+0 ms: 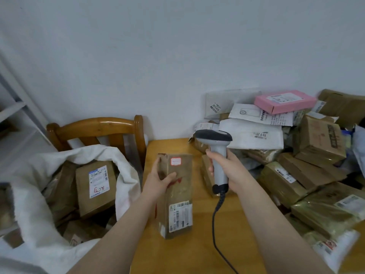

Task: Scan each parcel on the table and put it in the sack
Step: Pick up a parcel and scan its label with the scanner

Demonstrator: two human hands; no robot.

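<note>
At the centre of the frame, the left hand (158,180) grips a long brown cardboard parcel (181,194) by its upper part, thumb across its labelled face, at the left edge of the table (197,252). Just right of it, the right hand (230,169) is curled round the handle of a grey barcode scanner (217,144). A white sack (31,204) holding boxes lies open at lower left. More parcels (308,155) are heaped at the right.

Long brown parcel (181,175), barcode label at its near end; open white sack (31,214) left, holding boxes.

Scanner cable (213,224) cut by bottom edge; parcel pile (282,180) cut off right.
</note>
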